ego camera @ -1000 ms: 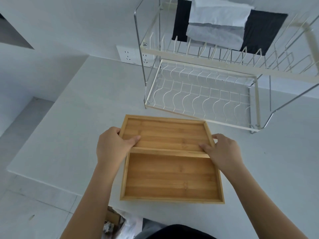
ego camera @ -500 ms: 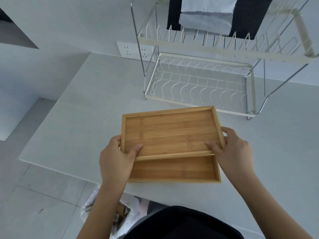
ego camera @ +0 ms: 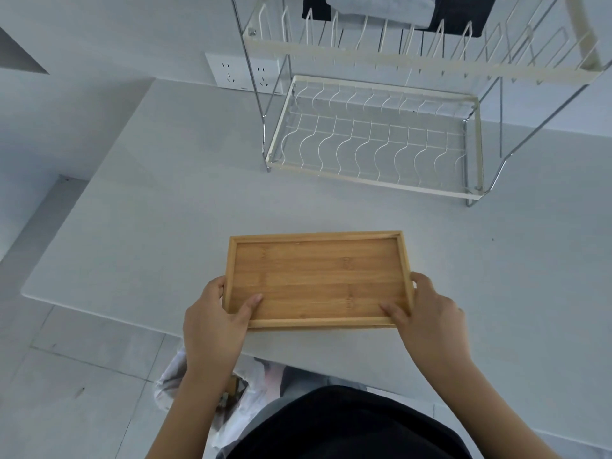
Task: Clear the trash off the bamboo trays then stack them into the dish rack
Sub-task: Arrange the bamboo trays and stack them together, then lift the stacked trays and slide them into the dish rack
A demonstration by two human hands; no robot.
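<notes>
Bamboo tray [ego camera: 318, 279] gripped between left hand [ego camera: 215, 316] and right hand [ego camera: 427, 313] — thumbs inside

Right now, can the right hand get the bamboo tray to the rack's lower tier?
Probably yes: the right hand already grips the bamboo tray, and bare counter lies before the empty lower tier.

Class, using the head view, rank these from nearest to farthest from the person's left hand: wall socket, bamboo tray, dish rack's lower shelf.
1. bamboo tray: gripped by the left hand.
2. dish rack's lower shelf: ahead, to the right.
3. wall socket: on the back wall, farthest.
</notes>
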